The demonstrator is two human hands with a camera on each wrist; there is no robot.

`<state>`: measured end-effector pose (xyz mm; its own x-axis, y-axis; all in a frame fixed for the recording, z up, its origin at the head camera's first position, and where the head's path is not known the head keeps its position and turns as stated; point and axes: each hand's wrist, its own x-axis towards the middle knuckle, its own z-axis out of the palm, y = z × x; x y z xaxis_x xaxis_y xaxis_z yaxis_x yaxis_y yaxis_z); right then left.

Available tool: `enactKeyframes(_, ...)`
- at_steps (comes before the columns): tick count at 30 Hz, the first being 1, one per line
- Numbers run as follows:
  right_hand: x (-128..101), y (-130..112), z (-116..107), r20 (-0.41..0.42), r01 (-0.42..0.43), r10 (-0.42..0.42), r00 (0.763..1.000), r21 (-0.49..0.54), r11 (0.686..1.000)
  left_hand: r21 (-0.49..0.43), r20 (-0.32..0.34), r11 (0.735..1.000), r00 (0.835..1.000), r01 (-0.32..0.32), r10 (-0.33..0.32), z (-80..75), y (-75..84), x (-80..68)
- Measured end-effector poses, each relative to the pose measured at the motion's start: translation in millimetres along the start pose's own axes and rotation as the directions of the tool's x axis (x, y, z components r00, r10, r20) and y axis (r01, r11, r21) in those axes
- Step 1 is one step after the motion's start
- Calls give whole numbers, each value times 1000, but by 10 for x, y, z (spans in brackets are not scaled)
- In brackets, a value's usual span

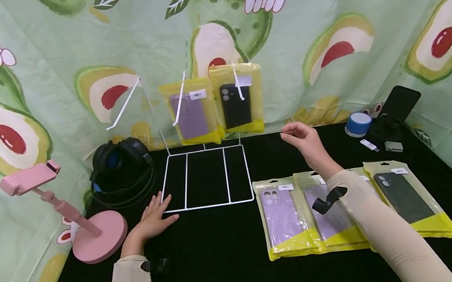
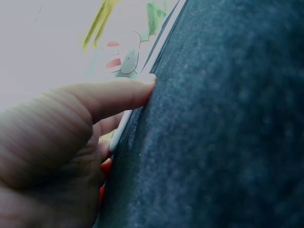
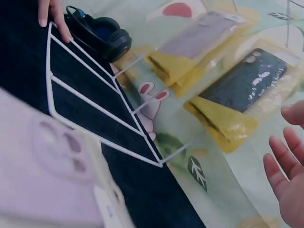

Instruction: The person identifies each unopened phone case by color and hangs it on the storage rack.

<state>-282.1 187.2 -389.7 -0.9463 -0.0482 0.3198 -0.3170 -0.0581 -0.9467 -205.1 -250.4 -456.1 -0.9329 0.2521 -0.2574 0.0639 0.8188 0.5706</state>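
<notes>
White wire rack (image 1: 206,178) under flat left hand (image 1: 156,218) fingers.

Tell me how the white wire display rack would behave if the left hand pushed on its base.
The white wire display rack looks light: thin wire, open frame. It would probably slide across the black table cloth rather than resist. With two packaged phone cases hanging high on its hooks, it may tip backward or wobble. The left hand touching a base corner likely steadies it.

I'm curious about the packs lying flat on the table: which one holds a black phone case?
The rightmost pack, farthest to the right of the three lying flat. Its case is black; the other two packs hold lilac cases.
</notes>
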Motion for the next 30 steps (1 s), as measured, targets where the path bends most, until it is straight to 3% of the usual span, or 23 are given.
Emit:
enactKeyframes(9,-494,21,-385,86,-63,67,994,-55,997,-3,-2,1000,1000,-7,7,-1,-18,3)
enactKeyframes(20,-1001,-59,-830,119,-121,148,982,-207,971,-2,-6,1000,1000,-8,8,16,-13,-11)
enactKeyframes(24,-1122,-124,-1036,91,-136,164,982,-261,956,-5,-5,1000,1000,-3,3,7,0,-19)
enactKeyframes(27,-1198,-139,-1240,22,-172,191,981,-347,922,-1,-14,1000,1000,-11,11,-5,8,-25)
enactKeyframes(30,-1272,-128,-1477,-102,-260,243,965,-503,824,3,-17,1000,999,-27,27,-2,12,-22)
